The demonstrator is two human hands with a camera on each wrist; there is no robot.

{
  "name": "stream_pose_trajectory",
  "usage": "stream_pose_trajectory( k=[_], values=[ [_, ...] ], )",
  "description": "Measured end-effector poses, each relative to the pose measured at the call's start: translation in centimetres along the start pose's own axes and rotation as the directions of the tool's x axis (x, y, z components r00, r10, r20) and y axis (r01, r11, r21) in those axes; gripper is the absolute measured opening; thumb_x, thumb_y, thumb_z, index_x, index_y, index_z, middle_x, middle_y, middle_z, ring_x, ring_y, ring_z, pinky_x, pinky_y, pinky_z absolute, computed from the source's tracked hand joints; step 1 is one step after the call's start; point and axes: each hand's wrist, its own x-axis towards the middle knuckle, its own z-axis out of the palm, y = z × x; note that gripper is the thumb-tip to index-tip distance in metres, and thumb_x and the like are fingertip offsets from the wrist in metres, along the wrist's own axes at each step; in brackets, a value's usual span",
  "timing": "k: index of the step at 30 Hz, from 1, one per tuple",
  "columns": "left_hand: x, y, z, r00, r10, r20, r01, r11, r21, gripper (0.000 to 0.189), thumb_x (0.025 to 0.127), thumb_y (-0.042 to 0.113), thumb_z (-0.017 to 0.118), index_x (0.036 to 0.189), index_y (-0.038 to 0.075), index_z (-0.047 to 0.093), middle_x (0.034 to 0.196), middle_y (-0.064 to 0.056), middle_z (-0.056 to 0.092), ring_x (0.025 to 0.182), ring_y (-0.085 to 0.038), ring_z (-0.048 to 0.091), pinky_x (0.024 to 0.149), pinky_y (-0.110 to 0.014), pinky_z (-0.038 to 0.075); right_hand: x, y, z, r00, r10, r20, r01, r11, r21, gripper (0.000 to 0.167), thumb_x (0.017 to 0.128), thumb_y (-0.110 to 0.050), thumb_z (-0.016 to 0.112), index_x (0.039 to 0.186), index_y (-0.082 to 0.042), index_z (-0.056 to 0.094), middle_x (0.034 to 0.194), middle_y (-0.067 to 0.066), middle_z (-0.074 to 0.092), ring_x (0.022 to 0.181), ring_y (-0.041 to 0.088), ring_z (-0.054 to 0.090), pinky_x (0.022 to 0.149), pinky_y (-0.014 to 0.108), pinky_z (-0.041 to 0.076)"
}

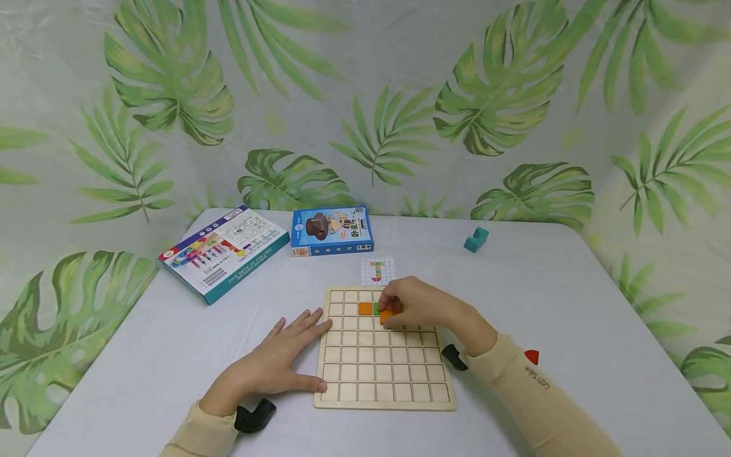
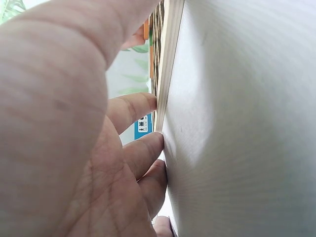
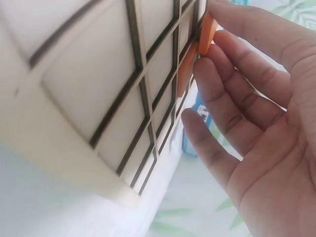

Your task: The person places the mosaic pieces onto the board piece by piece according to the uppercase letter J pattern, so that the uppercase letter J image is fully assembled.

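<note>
A wooden grid board lies flat on the table. Over its upper rows my right hand pinches an orange square tile between thumb and fingers; in the right wrist view this held tile is tilted up from the board. In the second row lie an orange tile and, beside it, a green tile partly hidden by the fingers. My left hand is spread at the board's left side, its thumb and fingertips touching the edge. A small pattern card lies just beyond the board.
Two boxes stand at the back left: a white and teal box and a blue box. Farther right are a teal block and a red piece near the right sleeve. A patterned leaf cloth hangs behind the table.
</note>
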Motion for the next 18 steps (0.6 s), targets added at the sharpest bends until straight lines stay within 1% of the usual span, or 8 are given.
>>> stream_pose_trajectory(
  k=[6, 10, 18],
  values=[
    [0.06, 0.05, 0.0, 1.0, -0.002, -0.002, 0.002, 1.0, 0.003, 0.109, 0.08, 0.065, 0.087, 0.167, 0.019, 0.04, 0.18, -0.012, 0.023, 0.168, -0.041, 0.015, 0.131, -0.076, 0.005, 0.22, -0.63, 0.16, 0.999, -0.037, 0.001, 0.037, 0.999, -0.038, 0.018, 0.092, -0.015, 0.087, 0.105, -0.007, 0.077, 0.098, 0.001, 0.074, 0.084, 0.011, 0.062, 0.077, 0.019, 0.054],
    [0.09, 0.05, 0.02, 1.0, -0.005, -0.001, 0.005, 1.0, 0.006, 0.109, 0.08, 0.065, 0.086, 0.168, 0.019, 0.04, 0.18, -0.012, 0.023, 0.168, -0.041, 0.015, 0.131, -0.076, 0.005, 0.39, -0.62, 0.45, 0.999, -0.044, -0.002, 0.044, 0.998, -0.053, 0.019, 0.091, -0.017, 0.088, 0.106, -0.009, 0.078, 0.1, -0.001, 0.074, 0.085, 0.011, 0.062, 0.078, 0.019, 0.054],
    [0.11, 0.04, 0.02, 1.0, -0.003, 0.0, 0.003, 1.0, 0.006, 0.109, 0.081, 0.065, 0.086, 0.168, 0.019, 0.039, 0.18, -0.012, 0.023, 0.168, -0.041, 0.015, 0.131, -0.076, 0.005, 0.41, -0.49, 0.87, 0.999, -0.047, -0.005, 0.046, 0.996, -0.081, 0.015, 0.093, -0.018, 0.086, 0.105, -0.013, 0.078, 0.1, -0.004, 0.073, 0.084, 0.009, 0.061, 0.078, 0.02, 0.055]
  ],
)
